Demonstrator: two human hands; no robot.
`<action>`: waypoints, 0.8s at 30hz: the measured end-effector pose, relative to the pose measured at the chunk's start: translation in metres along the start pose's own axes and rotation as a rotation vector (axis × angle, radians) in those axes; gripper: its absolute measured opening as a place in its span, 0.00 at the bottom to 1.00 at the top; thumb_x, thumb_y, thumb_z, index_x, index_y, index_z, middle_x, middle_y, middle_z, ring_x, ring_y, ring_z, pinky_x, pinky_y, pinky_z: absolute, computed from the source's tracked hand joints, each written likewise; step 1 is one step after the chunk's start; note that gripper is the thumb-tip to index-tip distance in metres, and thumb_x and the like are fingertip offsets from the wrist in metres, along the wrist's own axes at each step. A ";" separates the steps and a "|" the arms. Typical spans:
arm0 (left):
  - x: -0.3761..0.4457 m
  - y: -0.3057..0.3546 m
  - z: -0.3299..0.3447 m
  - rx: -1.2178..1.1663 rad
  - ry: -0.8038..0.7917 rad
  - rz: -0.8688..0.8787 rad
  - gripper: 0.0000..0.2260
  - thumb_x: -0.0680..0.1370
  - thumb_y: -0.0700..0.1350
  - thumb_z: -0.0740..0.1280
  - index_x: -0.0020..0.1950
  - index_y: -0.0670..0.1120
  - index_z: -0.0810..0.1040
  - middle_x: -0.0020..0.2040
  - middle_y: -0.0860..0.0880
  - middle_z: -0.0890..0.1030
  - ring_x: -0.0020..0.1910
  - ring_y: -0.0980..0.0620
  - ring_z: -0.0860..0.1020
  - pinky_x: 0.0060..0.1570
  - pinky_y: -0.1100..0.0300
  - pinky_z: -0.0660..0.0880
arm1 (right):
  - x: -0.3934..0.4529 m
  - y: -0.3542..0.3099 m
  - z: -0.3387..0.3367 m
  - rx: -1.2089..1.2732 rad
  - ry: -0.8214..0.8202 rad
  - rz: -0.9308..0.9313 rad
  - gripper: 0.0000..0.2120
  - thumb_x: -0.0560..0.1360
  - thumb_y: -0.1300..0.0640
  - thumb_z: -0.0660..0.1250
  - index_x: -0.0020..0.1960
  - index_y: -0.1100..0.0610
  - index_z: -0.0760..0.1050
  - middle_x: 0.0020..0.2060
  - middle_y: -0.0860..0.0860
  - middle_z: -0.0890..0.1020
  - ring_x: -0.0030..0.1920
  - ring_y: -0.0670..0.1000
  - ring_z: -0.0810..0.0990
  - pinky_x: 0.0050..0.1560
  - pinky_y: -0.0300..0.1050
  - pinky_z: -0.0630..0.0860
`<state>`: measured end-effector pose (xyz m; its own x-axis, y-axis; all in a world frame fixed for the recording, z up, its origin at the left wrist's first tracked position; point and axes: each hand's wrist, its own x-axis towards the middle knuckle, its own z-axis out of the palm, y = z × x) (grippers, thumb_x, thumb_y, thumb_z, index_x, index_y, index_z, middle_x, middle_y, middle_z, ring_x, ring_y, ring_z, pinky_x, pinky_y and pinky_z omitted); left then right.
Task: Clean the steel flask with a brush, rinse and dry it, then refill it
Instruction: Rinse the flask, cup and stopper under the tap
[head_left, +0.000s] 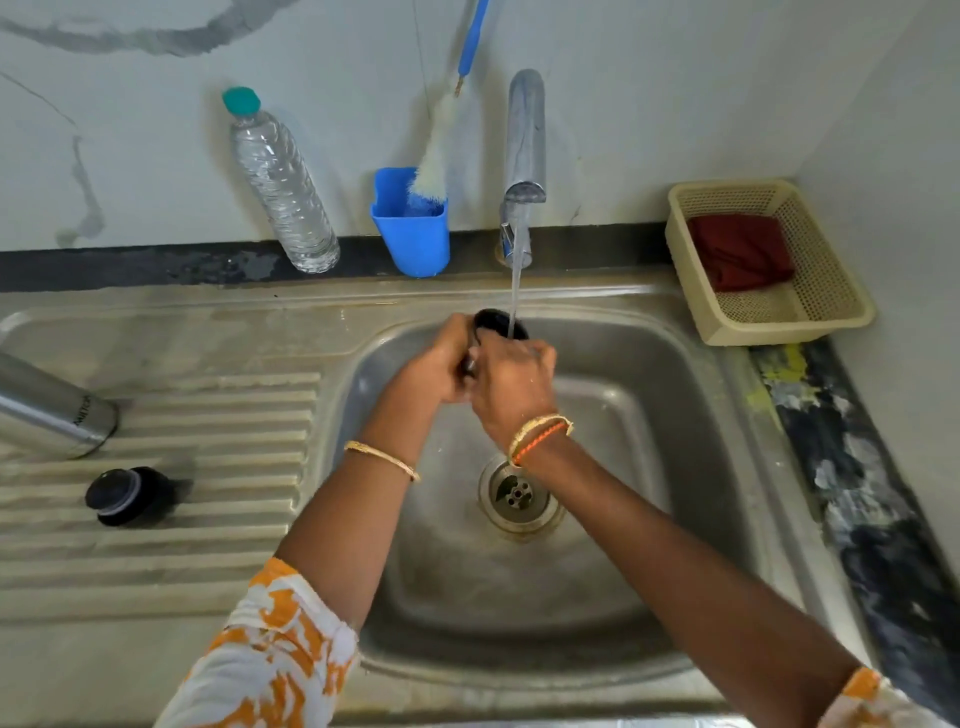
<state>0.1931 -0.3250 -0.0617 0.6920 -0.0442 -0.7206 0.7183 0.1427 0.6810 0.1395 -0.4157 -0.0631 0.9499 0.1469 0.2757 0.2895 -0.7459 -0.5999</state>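
Both hands (483, 374) around black cap (496, 321)

Flask (52, 410) left of sink (727, 374), basket (831, 322) right, brush (434, 161) behind

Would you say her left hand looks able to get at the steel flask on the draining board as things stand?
Probably not at once: the left hand is gripping the black cup under the tap. Once freed, nothing blocks the way to the steel flask.

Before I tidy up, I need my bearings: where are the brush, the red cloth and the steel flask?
brush (435, 156), head view, on its white bristles.
red cloth (740, 252), head view, on its middle folds.
steel flask (49, 410), head view, on its shiny side.
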 end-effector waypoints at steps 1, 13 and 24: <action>0.000 0.000 -0.008 -0.008 -0.045 -0.107 0.24 0.80 0.52 0.52 0.25 0.47 0.69 0.19 0.50 0.65 0.19 0.55 0.63 0.21 0.69 0.59 | 0.000 0.015 0.002 -0.073 0.002 -0.182 0.13 0.72 0.62 0.56 0.51 0.61 0.77 0.37 0.54 0.82 0.40 0.57 0.80 0.55 0.49 0.60; 0.003 -0.018 0.022 -0.218 0.178 0.293 0.14 0.80 0.46 0.57 0.37 0.45 0.76 0.26 0.50 0.77 0.30 0.51 0.74 0.30 0.62 0.72 | 0.002 0.012 0.001 0.399 0.013 0.251 0.13 0.79 0.64 0.56 0.58 0.63 0.75 0.43 0.57 0.81 0.45 0.56 0.79 0.52 0.45 0.70; 0.003 -0.031 0.033 -0.087 0.309 0.627 0.12 0.81 0.38 0.58 0.39 0.43 0.76 0.36 0.45 0.76 0.35 0.54 0.75 0.35 0.62 0.74 | 0.035 0.008 -0.018 0.696 -0.079 0.703 0.12 0.80 0.60 0.59 0.40 0.61 0.76 0.36 0.57 0.77 0.38 0.57 0.77 0.39 0.43 0.78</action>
<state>0.1753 -0.3619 -0.0810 0.9121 0.3532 -0.2081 0.1731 0.1285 0.9765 0.1724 -0.4280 -0.0448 0.9297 -0.1205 -0.3480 -0.3627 -0.1359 -0.9219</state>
